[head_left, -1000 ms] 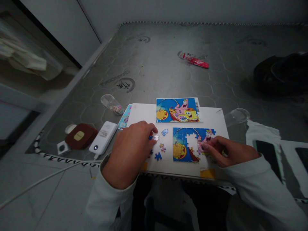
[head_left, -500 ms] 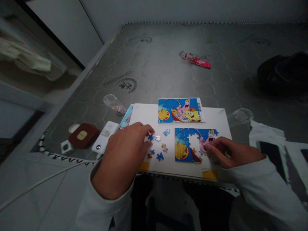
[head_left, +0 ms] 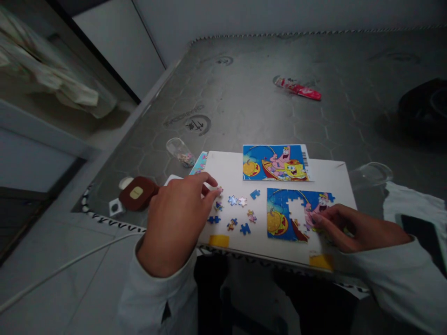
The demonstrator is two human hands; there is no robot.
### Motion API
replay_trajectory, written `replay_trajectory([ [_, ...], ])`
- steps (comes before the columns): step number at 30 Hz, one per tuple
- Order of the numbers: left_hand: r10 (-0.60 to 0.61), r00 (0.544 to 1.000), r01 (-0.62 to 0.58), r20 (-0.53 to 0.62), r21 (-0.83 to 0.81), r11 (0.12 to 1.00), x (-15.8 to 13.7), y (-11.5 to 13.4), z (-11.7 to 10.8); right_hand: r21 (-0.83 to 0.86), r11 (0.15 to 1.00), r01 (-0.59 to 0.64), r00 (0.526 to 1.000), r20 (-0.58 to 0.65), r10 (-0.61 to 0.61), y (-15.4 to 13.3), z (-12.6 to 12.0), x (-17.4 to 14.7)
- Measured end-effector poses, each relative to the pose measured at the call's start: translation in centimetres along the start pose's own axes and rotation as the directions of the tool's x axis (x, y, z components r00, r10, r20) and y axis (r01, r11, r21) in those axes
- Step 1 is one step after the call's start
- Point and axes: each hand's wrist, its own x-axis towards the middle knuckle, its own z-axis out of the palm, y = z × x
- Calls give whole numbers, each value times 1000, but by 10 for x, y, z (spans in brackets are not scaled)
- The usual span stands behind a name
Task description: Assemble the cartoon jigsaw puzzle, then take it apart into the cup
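My left hand [head_left: 179, 218] pinches a small jigsaw piece [head_left: 220, 191] between thumb and fingertips, over the left part of a white board [head_left: 223, 167]. Several loose pieces [head_left: 242, 201], blue, pale and multicoloured, lie just to its right. A partly assembled cartoon puzzle [head_left: 277, 218] lies on the board, with a gap in its middle where white shows. My right hand [head_left: 352, 228] is at the puzzle's right side, thumb and fingers drawn together and touching it; what they hold, if anything, is hidden. Behind the puzzle lies a picture card [head_left: 275, 163] with the same scene.
A clear cup with small pieces [head_left: 181, 153] lies left of the board; another clear cup [head_left: 372, 174] lies right. A brown case [head_left: 138, 193], a red wrapper [head_left: 298, 88], a dark round object [head_left: 424, 109] and a phone on white paper [head_left: 421, 232] are around.
The view has shifted, so the board appears farther right. My left hand has drawn back leftward from the loose pieces, uncovering more of them, with a piece at its fingertips. My right hand stays at the puzzle.
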Motion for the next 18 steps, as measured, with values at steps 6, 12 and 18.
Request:
replay_trajectory([
  [6, -57, 997, 55, -57, -28, 998, 3, -11, 0, 9, 1000, -15, 999, 40, 15, 6, 3, 3],
  [12, -33, 999, 33, -15, -5, 999, 2, -20, 0, 9, 1000, -11, 999, 40, 11, 5, 2, 3],
  [18, 48, 996, -46, 80, -29, 999, 2, -22, 6, 30, 1000, 10, 1000, 23, -10, 5, 3, 2],
])
